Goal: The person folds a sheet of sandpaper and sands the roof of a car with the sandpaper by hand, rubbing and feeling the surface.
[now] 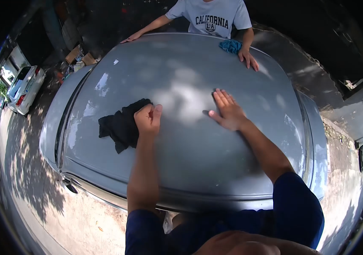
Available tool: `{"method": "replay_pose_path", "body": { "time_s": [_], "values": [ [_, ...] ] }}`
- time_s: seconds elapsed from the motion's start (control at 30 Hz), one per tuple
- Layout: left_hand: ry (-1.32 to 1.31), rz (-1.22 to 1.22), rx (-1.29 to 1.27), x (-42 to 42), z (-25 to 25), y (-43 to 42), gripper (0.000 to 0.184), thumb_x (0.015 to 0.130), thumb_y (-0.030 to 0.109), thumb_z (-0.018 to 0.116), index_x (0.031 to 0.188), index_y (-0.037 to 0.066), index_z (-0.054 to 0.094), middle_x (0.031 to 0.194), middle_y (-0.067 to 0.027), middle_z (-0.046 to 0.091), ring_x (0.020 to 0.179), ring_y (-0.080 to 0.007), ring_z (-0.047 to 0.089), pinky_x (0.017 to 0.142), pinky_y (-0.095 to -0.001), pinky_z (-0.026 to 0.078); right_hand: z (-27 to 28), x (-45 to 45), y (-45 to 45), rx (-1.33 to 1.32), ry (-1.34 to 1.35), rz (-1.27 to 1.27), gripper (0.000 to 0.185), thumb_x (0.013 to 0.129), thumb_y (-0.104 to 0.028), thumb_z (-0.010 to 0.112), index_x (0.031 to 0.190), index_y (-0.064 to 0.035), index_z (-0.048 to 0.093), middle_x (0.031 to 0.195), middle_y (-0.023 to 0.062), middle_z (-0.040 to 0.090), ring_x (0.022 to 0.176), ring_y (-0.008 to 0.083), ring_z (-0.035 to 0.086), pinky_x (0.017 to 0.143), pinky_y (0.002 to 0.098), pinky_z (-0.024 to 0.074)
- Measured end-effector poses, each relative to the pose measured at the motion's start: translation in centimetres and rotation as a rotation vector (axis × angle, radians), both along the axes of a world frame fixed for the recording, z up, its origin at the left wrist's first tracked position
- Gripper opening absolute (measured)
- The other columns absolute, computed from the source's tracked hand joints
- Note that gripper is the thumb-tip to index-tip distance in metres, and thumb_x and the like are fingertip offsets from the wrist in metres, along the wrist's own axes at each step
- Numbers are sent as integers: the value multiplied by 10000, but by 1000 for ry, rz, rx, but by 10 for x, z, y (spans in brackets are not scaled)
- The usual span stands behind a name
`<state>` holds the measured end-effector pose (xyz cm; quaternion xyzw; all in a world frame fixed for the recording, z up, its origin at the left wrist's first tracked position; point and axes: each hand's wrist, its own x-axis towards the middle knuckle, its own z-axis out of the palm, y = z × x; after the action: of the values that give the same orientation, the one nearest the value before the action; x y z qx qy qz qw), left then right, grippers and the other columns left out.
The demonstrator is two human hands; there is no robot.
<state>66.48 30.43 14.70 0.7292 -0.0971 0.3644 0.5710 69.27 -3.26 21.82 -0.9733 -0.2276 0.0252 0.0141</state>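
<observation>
A grey car roof [181, 157] spreads out below me. My left hand [148, 119] is closed on the edge of a crumpled black cloth [124, 126], which lies on the roof to the left of it. Over the right half of the roof is my right hand [229, 111], palm down, its fingers stretched out and thumb apart, with nothing in it. Whether its palm touches the roof cannot be made out.
Across the roof stands a person [211, 21] in a light printed shirt, both hands on the roof edge. A blue cloth [230, 46] lies by one of them. A white car [26, 90] and cardboard boxes [74, 54] are at the left.
</observation>
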Motion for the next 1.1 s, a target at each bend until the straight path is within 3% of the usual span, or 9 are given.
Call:
{"method": "replay_pose_path", "body": {
  "time_s": [0.07, 0.13, 0.2, 0.27, 0.4, 0.57, 0.83, 0.97, 1.1],
  "values": [
    [-18, 3, 39, 0, 11, -5, 517, 1006, 295, 785, 669, 17, 508, 593, -13, 403, 541, -119, 340, 504, -309, 280, 0, -101, 41, 17, 51, 311, 951, 1094, -698, 353, 1697, 28, 232, 1793, 198, 203, 1675, 340, 146, 1365, 457, 130],
    [58, -15, 190, -5, 8, -7, 331, 978, 300, 815, 869, 13, 692, 780, -55, 637, 684, -175, 559, 609, -320, 434, 8, -182, 35, -34, 70, 450, 965, 1085, -703, 375, 1684, 43, 253, 1785, 208, 223, 1670, 348, 172, 1359, 464, 154],
    [-11, 14, 327, -11, 14, -20, 314, 969, 325, 815, 1025, 21, 762, 963, -89, 753, 865, -227, 696, 723, -352, 541, 19, -222, -19, 3, 136, 270, 932, 1086, -647, 426, 1674, 59, 265, 1771, 233, 243, 1659, 375, 205, 1351, 494, 166],
    [139, -118, 518, -31, 29, -47, 483, 969, 373, 797, 1341, 77, 716, 1404, -142, 691, 1345, -320, 614, 1096, -460, 511, 38, -238, -93, 27, 35, -106, 899, 1081, -573, 477, 1669, 73, 265, 1754, 268, 259, 1647, 427, 213, 1340, 529, 169],
    [158, -370, 1081, -81, 30, -138, 809, 1023, 607, 636, 1666, 164, 425, 1772, -166, 286, 1644, -366, 246, 1331, -580, 168, -10, -290, -276, 98, -228, -854, 828, 1127, -495, 407, 1670, 103, 227, 1745, 311, 244, 1633, 488, 194, 1328, 558, 151],
    [112, -620, 1090, -157, 41, -156, 885, 1016, 688, 579, 1705, 183, 350, 1789, -190, 226, 1653, -400, 206, 1320, -633, 131, 0, -307, -179, 88, -221, -605, 857, 1109, -513, 431, 1661, 114, 239, 1747, 317, 235, 1632, 502, 185, 1317, 580, 161],
    [602, -1, 893, -214, 8, -8, 929, 995, 646, 634, 1706, 128, 336, 1774, -239, 235, 1624, -484, 229, 1285, -675, 165, -34, -156, 84, 116, -44, 272, 930, 1095, -667, 375, 1678, 49, 270, 1780, 222, 221, 1671, 367, 150, 1360, 486, 131],
    [714, 105, 908, -219, 18, -9, 916, 1007, 618, 630, 1715, 127, 318, 1776, -235, 237, 1628, -481, 223, 1286, -666, 169, -26, -15, 105, 148, 53, 18, 930, 1099, -695, 291, 1698, 14, 240, 1798, 179, 193, 1679, 337, 120, 1368, 455, 118],
    [811, 266, 798, -241, -1, 36, 930, 1000, 618, 632, 1719, 125, 310, 1779, -228, 245, 1629, -480, 227, 1281, -670, 176, -9, 65, -87, 70, -129, -494, 989, 1045, -773, 324, 1684, -18, 317, 1774, 196, 271, 1659, 362, 201, 1351, 462, 170]
  ]
}}
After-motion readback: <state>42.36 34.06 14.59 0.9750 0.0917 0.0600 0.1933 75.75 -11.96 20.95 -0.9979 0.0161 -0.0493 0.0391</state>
